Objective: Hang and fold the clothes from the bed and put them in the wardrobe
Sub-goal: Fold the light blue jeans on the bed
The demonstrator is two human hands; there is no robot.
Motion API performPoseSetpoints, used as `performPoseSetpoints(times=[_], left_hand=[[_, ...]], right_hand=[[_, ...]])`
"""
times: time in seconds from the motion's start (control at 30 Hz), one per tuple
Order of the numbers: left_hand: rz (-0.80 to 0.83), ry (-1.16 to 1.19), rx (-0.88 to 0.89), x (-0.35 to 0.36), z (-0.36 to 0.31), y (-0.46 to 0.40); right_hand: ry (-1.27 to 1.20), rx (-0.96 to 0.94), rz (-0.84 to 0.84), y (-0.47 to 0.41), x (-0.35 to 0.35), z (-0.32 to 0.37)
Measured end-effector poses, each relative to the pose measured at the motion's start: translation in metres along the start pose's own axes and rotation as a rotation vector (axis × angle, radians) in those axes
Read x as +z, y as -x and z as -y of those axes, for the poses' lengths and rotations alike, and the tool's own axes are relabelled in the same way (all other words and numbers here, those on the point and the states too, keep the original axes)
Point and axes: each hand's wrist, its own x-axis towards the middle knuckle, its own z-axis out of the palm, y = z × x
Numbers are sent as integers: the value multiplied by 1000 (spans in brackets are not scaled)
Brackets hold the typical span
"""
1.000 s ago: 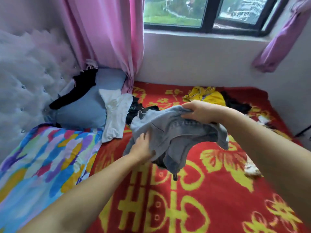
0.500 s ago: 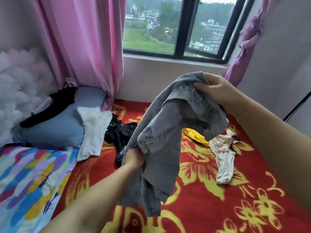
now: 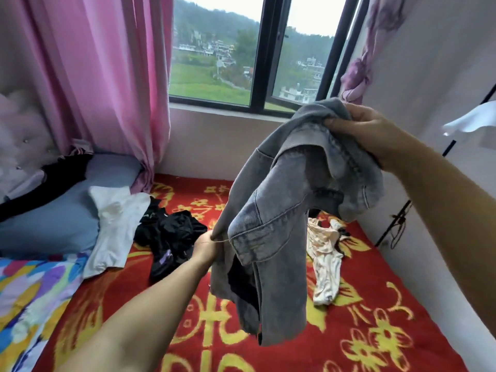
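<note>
Red and gold, that bed blanket (image 3: 362,304), and it is sitting under a window looking out on green hills, pink curtain (image 3: 107,89) hanging on the left. Up above it, the grey denim jacket (image 3: 279,224) is dangling clear of the bed, and both hands are working it. Right hand (image 3: 367,132) is riding high near the wall, fingers curled tight round a bunched top edge of the denim. Left hand (image 3: 208,247) is sitting much lower and further left, pinching the jacket's left edge beside a cuff-like fold. So the cloth is running on a slant, high right down to low left, with the rest drooping below both grips. That slant is what I would watch: to spread it for hanging, the low hand probably needs to be climbing level with the high one. Waiting on the blanket are a black garment (image 3: 171,237), a white top (image 3: 115,226) against the blue pillow (image 3: 61,210), and a cream patterned piece (image 3: 326,261). No hanger or wardrobe is showing.
</note>
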Motion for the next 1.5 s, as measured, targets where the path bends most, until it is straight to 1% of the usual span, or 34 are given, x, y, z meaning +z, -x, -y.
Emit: performPoseSetpoints(times=[0.03, 0.07, 0.1, 0.13, 0.2, 0.23, 0.27, 0.3, 0.37, 0.4, 0.43, 0.47, 0.5, 0.53, 0.57, 0.6, 0.67, 0.7, 0.73, 0.8, 0.87, 0.97, 1.0, 1.03, 1.13, 1.17, 1.2, 1.23, 1.3, 1.37, 1.43, 1.47, 1.5], left_hand=[[-67, -11, 53, -8, -13, -3], [-140, -45, 126, -17, -27, -7], [-166, -55, 192, -24, -43, -6], [-169, -69, 277, -30, -61, -2], [-128, -130, 471, -37, -103, 7], [-101, -173, 534, -38, -125, 13], [-69, -216, 574, -38, -147, 20], [-38, -262, 607, -38, -166, 26], [-9, -334, 622, -40, -198, 40], [4, -331, 617, -42, -211, 45], [15, -311, 607, -44, -223, 50], [28, -293, 599, -45, -232, 55], [49, -279, 590, -46, -240, 60], [72, -275, 587, -46, -247, 65], [91, -277, 595, -44, -252, 70], [99, -295, 612, -42, -256, 75], [122, -361, 661, -38, -261, 86], [131, -385, 679, -36, -261, 89], [135, -395, 691, -37, -260, 92], [125, -373, 705, -44, -257, 95], [108, -303, 714, -53, -255, 95], [58, -183, 745, -65, -257, 98], [83, -138, 726, -70, -255, 99], [156, -103, 683, -75, -251, 101], [511, -113, 552, -94, -217, 103], [594, -139, 517, -99, -199, 101], [635, -176, 472, -101, -181, 99], [632, -228, 429, -102, -165, 96], [523, -326, 383, -98, -140, 87], [333, -301, 371, -92, -128, 80], [214, -231, 389, -87, -129, 76], [210, -202, 400, -87, -131, 75], [256, -156, 395, -89, -131, 74]], right_hand=[[41, 51, -25, 4, -13, -6], [144, 116, -37, 9, -27, -15], [305, 203, -18, 14, -38, -27], [500, 305, 41, 18, -46, -42], [878, 514, 287, 25, -46, -77], [1030, 575, 422, 28, -37, -94], [1136, 608, 518, 32, -25, -110], [1188, 630, 560, 35, -13, -126], [1226, 619, 554, 38, 7, -147], [1212, 594, 526, 39, 12, -152], [1125, 551, 453, 36, 16, -152], [949, 514, 358, 32, 19, -145], [698, 481, 290, 25, 23, -134], [425, 433, 261, 17, 28, -120], [205, 361, 272, 9, 35, -103], [82, 291, 303, 1, 44, -89], [40, 187, 337, -10, 63, -68], [59, 156, 315, -13, 73, -61], [90, 121, 269, -15, 80, -58], [162, 57, 115, -18, 90, -55], [138, 10, 6, -23, 95, -53], [86, -40, -107, -35, 100, -44], [83, -51, -160, -41, 100, -42], [54, -52, -218, -45, 100, -39], [-97, -50, -378, -55, 86, -28], [-134, -52, -414, -57, 81, -21], [-186, -60, -433, -59, 76, -14], [-246, -73, -438, -61, 73, -7], [-335, -109, -435, -65, 70, 8], [-358, -125, -423, -64, 68, 17], [-391, -117, -417, -61, 64, 19], [-402, -105, -428, -59, 61, 18], [-413, -92, -443, -56, 59, 17]])
